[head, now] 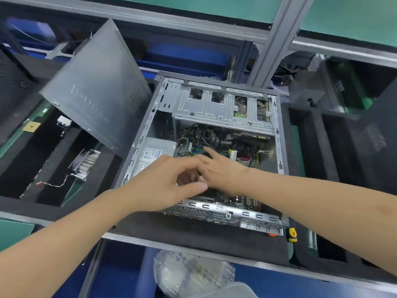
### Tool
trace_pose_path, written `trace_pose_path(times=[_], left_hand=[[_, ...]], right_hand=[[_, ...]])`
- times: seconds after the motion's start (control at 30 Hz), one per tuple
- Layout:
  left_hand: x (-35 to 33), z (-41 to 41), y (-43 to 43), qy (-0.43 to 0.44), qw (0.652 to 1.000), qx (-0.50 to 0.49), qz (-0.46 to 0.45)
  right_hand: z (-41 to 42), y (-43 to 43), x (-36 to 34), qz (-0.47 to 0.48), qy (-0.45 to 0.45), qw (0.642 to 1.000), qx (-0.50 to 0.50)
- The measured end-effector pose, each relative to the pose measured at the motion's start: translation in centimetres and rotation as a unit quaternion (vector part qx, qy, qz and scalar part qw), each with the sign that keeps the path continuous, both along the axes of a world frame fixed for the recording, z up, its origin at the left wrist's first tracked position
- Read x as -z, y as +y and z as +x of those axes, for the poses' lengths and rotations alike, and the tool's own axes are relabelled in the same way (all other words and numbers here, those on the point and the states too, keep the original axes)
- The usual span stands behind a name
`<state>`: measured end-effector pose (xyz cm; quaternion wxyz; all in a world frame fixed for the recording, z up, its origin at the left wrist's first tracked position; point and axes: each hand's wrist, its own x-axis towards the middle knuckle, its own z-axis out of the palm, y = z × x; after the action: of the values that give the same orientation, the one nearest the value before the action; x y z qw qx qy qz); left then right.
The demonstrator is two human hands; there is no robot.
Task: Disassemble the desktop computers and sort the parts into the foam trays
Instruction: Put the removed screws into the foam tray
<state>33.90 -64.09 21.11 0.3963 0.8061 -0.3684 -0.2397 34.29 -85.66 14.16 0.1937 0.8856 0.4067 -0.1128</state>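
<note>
Head view, near to far. Yellow screwdriver handle (292, 234) parked at the case's near corner, probably for quick reach. Both hands down inside the open computer case (214, 206) on the tabletop, over the motherboard (247, 159) — left hand (169, 181) with fingers curled, right hand (223, 172) with index straight, grip on anything impossible to tell. Farther left, foam tray (32, 204) holding a heatsink (86, 162); side panel (96, 89) propped aside, baring the inside.

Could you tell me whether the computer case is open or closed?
Open: the side panel sits left of the case, and the motherboard inside shows.
</note>
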Motion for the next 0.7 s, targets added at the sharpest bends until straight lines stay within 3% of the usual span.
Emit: trace_pose_path(times=[0.13,0.3,0.53,0.7], left_hand=[[0.8,3.6,-2.8,-0.096,0.990,-0.038,0.100],[3.3,7.9,-8.0,-0.221,0.930,-0.010,0.293],[4.8,12.7,-11.2,-0.160,0.839,0.128,0.504],[6.2,14.3,-11.7,-0.228,0.755,0.179,0.588]], right_hand=[[-0.4,-0.4,-0.9,0.127,0.014,0.980,0.150],[-1.1,-0.7,-0.3,0.149,0.045,0.929,0.336],[-1.1,-1.3,0.4,0.152,0.060,0.919,0.360],[-1.2,-1.1,0.6,0.158,0.070,0.908,0.381]])
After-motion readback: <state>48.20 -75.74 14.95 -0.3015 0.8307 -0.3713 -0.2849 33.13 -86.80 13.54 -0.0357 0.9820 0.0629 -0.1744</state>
